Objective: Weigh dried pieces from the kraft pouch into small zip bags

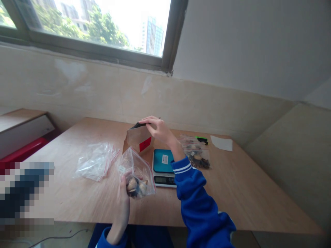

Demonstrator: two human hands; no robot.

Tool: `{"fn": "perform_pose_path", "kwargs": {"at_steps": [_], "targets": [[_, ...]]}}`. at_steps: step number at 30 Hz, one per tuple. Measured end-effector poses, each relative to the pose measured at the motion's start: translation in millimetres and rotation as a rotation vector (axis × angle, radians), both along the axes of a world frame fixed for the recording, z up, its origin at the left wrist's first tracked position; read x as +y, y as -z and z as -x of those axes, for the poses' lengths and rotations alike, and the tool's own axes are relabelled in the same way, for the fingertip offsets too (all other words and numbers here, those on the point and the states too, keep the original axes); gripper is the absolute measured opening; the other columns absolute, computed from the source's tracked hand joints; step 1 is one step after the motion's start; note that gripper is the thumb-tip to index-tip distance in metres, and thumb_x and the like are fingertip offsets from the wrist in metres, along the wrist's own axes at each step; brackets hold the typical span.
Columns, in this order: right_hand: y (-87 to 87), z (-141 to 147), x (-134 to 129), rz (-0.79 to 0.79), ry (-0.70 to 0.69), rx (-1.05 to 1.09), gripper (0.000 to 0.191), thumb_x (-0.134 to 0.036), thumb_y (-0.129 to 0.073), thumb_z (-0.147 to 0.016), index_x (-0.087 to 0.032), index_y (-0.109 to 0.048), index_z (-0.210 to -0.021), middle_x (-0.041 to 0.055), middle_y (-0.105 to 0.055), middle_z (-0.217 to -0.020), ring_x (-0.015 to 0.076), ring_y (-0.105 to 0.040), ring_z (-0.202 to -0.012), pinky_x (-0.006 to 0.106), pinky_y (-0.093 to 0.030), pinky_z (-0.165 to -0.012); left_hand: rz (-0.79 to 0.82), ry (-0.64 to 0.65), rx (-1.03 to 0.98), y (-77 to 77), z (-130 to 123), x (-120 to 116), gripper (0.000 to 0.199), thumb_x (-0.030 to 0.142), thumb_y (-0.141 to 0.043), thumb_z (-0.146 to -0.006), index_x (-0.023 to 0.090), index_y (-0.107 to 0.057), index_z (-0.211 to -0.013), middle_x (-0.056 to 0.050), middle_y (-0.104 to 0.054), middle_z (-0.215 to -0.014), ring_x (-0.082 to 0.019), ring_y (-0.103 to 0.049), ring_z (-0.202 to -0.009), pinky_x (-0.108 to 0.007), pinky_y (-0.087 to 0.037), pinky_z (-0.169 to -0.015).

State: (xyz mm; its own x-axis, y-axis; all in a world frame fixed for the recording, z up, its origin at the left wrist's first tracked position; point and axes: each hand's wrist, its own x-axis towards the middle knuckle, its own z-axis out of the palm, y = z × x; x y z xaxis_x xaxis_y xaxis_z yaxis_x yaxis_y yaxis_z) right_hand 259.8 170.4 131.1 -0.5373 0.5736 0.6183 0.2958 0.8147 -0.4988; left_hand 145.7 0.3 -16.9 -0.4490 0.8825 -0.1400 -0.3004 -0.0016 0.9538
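My left hand [123,191] is closed on the side of a clear zip bag [139,168] with a red seal line. Light and dark pieces that look like dried mushrooms [137,187] lie in its bottom. Behind it stands a brown paper bag [133,138] with a red label and a dark opening. My right hand [157,130] reaches over the scale and grips the paper bag's top edge, partly hiding it. Under my right forearm sits a kitchen scale [160,162] with a teal top; the arm covers its right side.
Flat, clear zip bags [94,162] are piled on the left of the wooden table [232,199]. Filled zip bags [198,155], a green-and-black tool [202,139] and a white paper piece [221,143] lie to the right. A wall and window [103,27] rise behind.
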Motion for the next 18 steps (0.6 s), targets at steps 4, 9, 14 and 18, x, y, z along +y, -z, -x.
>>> {"fn": "perform_pose_path", "kwargs": {"at_steps": [4, 9, 14, 18], "targets": [[-6.2, -6.6, -26.8, 0.003, 0.053, 0.104, 0.031, -0.004, -0.044, -0.085, -0.018, -0.067, -0.103, 0.0066, -0.063, -0.111, 0.0161, -0.058, -0.109, 0.033, -0.045, -0.100, -0.010, 0.018, -0.047, -5.2, -1.8, -2.1, 0.068, 0.074, -0.048, -0.075, 0.015, -0.061, -0.106, -0.004, -0.071, -0.079, -0.022, -0.068, -0.077, -0.032, -0.054, -0.070], [-9.9, -17.6, -90.2, 0.328, -0.214, -0.115, 0.027, -0.003, -0.040, -0.088, -0.016, -0.064, -0.089, 0.0020, -0.066, -0.087, 0.0122, -0.063, -0.083, 0.025, -0.050, -0.076, -0.039, 0.005, -0.070, -7.1, 0.6, -5.6, 0.067, 0.073, -0.049, -0.076, 0.013, -0.062, -0.103, -0.007, -0.072, -0.080, -0.024, -0.068, -0.075, -0.037, -0.056, -0.073], [5.1, -14.2, -122.3, 0.402, -0.187, -0.390, 0.016, -0.004, -0.050, -0.087, -0.013, -0.063, -0.093, 0.0062, -0.067, -0.093, 0.0148, -0.063, -0.086, 0.025, -0.048, -0.077, -0.039, -0.095, 0.027, -8.8, 1.3, -6.0, 0.065, 0.073, -0.046, -0.078, 0.017, -0.066, -0.104, -0.009, -0.071, -0.109, -0.027, -0.062, -0.111, -0.040, -0.046, -0.100], [16.3, -11.9, -119.5, 0.403, -0.217, -0.416, 0.013, -0.017, -0.055, -0.090, -0.015, -0.062, -0.101, 0.0061, -0.065, -0.097, 0.0158, -0.061, -0.088, 0.025, -0.048, -0.076, -0.098, -0.101, 0.119, -14.5, 0.7, 1.7, 0.069, 0.074, -0.037, -0.082, 0.018, -0.066, -0.109, -0.008, -0.070, -0.116, -0.026, -0.059, -0.116, -0.040, -0.039, -0.107]]}}
